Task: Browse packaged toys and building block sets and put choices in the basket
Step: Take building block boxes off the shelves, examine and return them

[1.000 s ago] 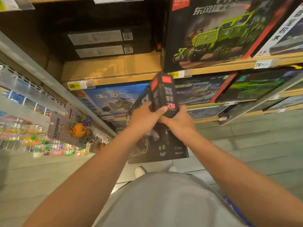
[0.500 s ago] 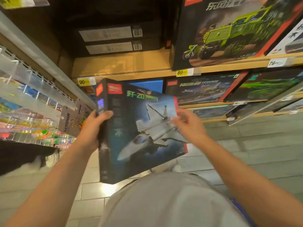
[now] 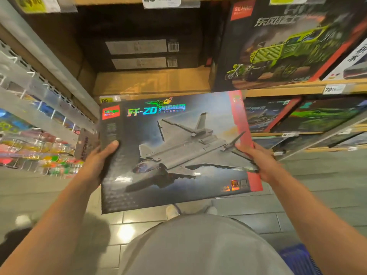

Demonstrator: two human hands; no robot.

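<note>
I hold a large dark building block box (image 3: pixel 174 147) with a grey fighter jet and a red side stripe flat in front of me, its printed face toward the camera. My left hand (image 3: pixel 99 161) grips the box's left edge, thumb on the front. My right hand (image 3: pixel 258 163) grips the right edge by the red stripe. A blue basket (image 3: pixel 297 257) shows partly at the bottom right, behind my right forearm.
Wooden shelves (image 3: pixel 151 82) carry more boxed sets: a green truck box (image 3: pixel 288 48) at the upper right, dark boxes (image 3: pixel 139 54) at the back, further sets (image 3: pixel 317 114) lower right. Hanging keychain toys (image 3: pixel 39 151) fill racks at left. Grey tiled floor lies below.
The box has turned from edge-on to its front face toward me and now lies level. My hands have spread apart to its left and right edges.
</note>
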